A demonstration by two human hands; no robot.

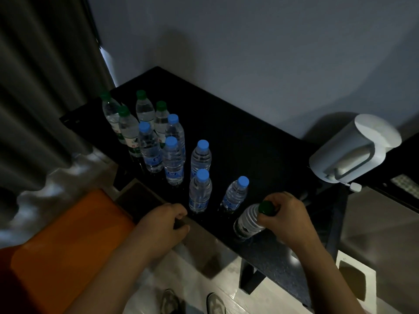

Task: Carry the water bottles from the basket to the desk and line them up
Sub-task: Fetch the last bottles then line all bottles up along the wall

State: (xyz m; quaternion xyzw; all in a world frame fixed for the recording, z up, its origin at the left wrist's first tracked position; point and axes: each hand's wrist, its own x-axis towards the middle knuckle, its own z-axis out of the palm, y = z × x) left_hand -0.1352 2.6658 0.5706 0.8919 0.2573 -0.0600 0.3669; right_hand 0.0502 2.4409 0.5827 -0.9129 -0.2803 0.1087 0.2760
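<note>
Black desk (238, 137), right hand (288, 218) gripping green-capped bottle (249, 220)

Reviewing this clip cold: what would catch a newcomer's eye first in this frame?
Probably the cluster of water bottles standing on the dark desk, green caps at the far left and blue caps trailing nearer. Next, the right hand gripping a green-capped bottle by its top at the desk's near edge, tilted. A white kettle sits at the right end.
</note>
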